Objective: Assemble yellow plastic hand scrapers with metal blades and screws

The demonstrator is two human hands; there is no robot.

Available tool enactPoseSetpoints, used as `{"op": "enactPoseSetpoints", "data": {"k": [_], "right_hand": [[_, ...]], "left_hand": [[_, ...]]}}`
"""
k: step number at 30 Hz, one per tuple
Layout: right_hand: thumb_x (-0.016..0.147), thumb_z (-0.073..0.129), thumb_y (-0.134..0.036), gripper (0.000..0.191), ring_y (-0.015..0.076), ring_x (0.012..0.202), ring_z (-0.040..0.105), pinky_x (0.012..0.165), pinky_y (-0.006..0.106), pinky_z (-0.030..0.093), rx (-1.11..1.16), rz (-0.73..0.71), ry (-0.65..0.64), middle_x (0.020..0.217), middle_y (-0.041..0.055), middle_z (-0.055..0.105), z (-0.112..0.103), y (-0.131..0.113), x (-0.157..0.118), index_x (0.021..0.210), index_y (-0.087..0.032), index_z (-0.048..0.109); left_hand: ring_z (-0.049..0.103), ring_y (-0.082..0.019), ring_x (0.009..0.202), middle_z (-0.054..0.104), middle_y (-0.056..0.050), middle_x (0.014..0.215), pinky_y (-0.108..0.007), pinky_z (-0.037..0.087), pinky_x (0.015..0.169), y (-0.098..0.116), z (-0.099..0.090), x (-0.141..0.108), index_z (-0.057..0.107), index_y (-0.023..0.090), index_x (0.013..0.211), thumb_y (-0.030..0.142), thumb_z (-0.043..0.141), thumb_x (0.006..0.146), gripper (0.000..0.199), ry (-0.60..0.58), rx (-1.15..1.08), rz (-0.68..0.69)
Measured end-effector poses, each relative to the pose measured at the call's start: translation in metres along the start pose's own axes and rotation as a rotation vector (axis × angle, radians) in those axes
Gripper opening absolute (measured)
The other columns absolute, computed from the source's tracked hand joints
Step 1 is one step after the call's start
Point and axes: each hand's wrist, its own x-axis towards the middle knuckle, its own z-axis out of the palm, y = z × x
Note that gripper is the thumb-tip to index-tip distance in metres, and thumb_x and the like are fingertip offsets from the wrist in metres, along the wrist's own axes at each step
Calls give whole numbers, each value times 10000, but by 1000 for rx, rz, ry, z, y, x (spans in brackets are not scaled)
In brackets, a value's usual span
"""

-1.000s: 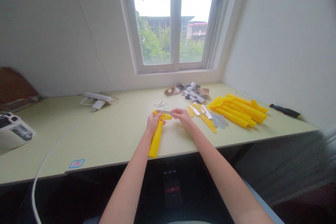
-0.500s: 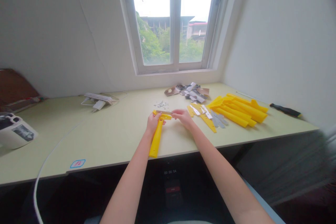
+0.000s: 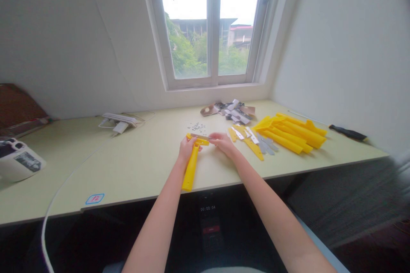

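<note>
My left hand [image 3: 185,150] is closed around the head of a yellow plastic scraper handle [image 3: 190,170], whose long grip points down toward the table's front edge. Along the top of that head lies a thin grey metal blade [image 3: 201,137]. My right hand [image 3: 223,143] pinches the blade's right end between thumb and fingers. Some fingertips of my left hand show beneath the head; the rest are hidden behind it. Just beyond the blade, many small metal screws [image 3: 197,127] are scattered on the table.
On the right lie yellow handles [image 3: 296,134], flat yellow pieces [image 3: 255,149] and grey blades [image 3: 266,145]. Behind them are a screwdriver [image 3: 348,133] and a heap of printed cards [image 3: 235,113]. At left stand a power strip [image 3: 119,120] and a white jug [image 3: 21,162]; a white cable [image 3: 60,190] crosses the table.
Almost nothing differs. Both hands keep their hold on the scraper handle and the blade, and the view shifts very slightly.
</note>
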Motion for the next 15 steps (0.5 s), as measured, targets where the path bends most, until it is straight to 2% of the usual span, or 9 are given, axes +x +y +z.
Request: {"op": "enactPoseSetpoints", "data": {"k": [3,7,9,12,15], "right_hand": [[579,600,-294,204,114,596,472,572,257,329,6,26,29,651,1,589,-1,3,3,727,-159,640],[540,647,-320,249,108,571,453,558,260,324,102,75,162,602,-2,574,-4,8,8,730,-160,650],[518,668,-311,281,121,613,488,582,268,342,173,92,207,653,20,606,-6,8,10,755,-159,660],[508,671,-281,316,153,736,548,639,275,373,295,117,222,787,54,650,-9,9,10,805,-175,670],[508,676,-282,290,176,816,568,678,282,388,336,133,179,835,75,665,-8,8,8,779,-178,679]], "left_hand": [[537,-108,426,577,-22,609,-246,441,452,-1,0,0,479,117,823,194,539,714,146,-5,0,-3],[537,-103,451,568,-10,613,-249,453,477,-4,0,0,488,128,815,245,568,694,186,-45,-64,-21],[556,-114,489,584,-22,636,-268,474,514,-5,0,0,492,136,805,278,573,687,201,-46,-87,-57],[581,-137,522,607,-45,667,-298,490,545,-5,0,-1,498,144,803,307,570,679,217,-17,-86,-106],[587,-147,526,605,-46,655,-305,494,549,-4,0,-3,502,145,798,304,560,676,209,-18,-87,-102]]}}
